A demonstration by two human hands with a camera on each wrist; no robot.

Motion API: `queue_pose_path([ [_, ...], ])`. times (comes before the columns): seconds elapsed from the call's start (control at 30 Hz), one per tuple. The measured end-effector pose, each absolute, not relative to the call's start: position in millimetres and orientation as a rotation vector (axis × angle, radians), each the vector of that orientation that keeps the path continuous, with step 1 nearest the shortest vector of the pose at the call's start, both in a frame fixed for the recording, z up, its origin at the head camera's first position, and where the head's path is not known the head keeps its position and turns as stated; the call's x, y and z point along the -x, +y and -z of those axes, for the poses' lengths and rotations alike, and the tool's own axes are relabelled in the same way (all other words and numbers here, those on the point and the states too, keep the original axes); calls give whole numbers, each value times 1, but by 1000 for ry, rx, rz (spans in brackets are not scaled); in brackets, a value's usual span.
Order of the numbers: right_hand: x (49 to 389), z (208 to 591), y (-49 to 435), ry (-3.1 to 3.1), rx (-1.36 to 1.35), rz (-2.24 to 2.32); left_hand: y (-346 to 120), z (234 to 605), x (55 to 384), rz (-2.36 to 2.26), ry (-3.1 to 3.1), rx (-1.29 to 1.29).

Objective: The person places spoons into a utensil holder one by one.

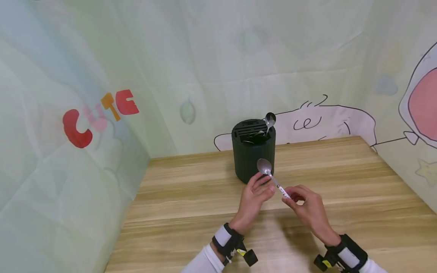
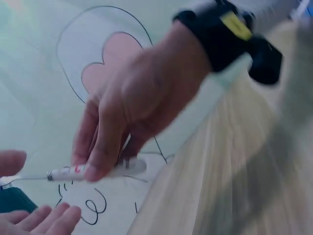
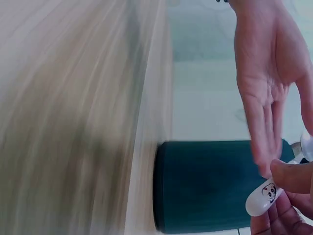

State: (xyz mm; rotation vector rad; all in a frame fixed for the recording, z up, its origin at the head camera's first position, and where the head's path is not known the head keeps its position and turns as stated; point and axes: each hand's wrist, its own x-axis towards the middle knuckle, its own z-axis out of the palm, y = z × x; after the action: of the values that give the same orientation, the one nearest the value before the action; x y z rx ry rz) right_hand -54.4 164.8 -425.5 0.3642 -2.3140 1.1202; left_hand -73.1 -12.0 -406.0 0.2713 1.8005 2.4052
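Note:
My right hand [image 1: 308, 206] pinches a metal spoon [image 1: 264, 166] by its white printed handle, thumb against fingers, with the bowl pointing up and left. In the right wrist view a small cartoon face shows on the handle end [image 3: 264, 198]. My left hand [image 1: 252, 199] is beside the spoon's neck, palm up with its fingers extended; whether it touches the spoon I cannot tell. Just behind both hands stands a dark green ribbed cutlery holder [image 1: 254, 155] with a slotted top. Another spoon [image 1: 270, 120] sticks up from its right side, and more metal cutlery shows in its opening.
The wooden table [image 1: 184, 197] reaches back to a pale printed cloth backdrop [image 1: 218, 57], which also hangs along both sides. The holder stands near the table's back edge. Each wrist wears a black strap with a small camera [image 1: 250, 258].

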Motion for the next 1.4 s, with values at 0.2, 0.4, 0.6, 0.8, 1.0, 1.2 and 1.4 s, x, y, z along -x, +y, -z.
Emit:
queue_pose_path([
  [0.2, 55, 429, 152, -2271, -361, -1176, -6, 405, 71, -2524, 1653, -179],
  [0.4, 49, 434, 142, -2238, -382, -1204, -5, 408, 68, -2586, 1690, -113],
  [0.6, 47, 433, 136, -2294, -360, -1257, -7, 409, 69, -2631, 1710, -71],
  [0.8, 53, 421, 134, -2271, -380, -1295, -11, 409, 71, -2639, 1721, -77],
  [1.0, 62, 399, 133, -2277, -431, -1370, -14, 406, 71, -2550, 1906, -165],
  [1.2, 72, 379, 133, -2313, -414, -1523, -21, 396, 77, -2347, 2240, -399],
  [1.4, 85, 358, 138, -2289, -505, -1602, -30, 368, 85, -2145, 2500, -583],
])
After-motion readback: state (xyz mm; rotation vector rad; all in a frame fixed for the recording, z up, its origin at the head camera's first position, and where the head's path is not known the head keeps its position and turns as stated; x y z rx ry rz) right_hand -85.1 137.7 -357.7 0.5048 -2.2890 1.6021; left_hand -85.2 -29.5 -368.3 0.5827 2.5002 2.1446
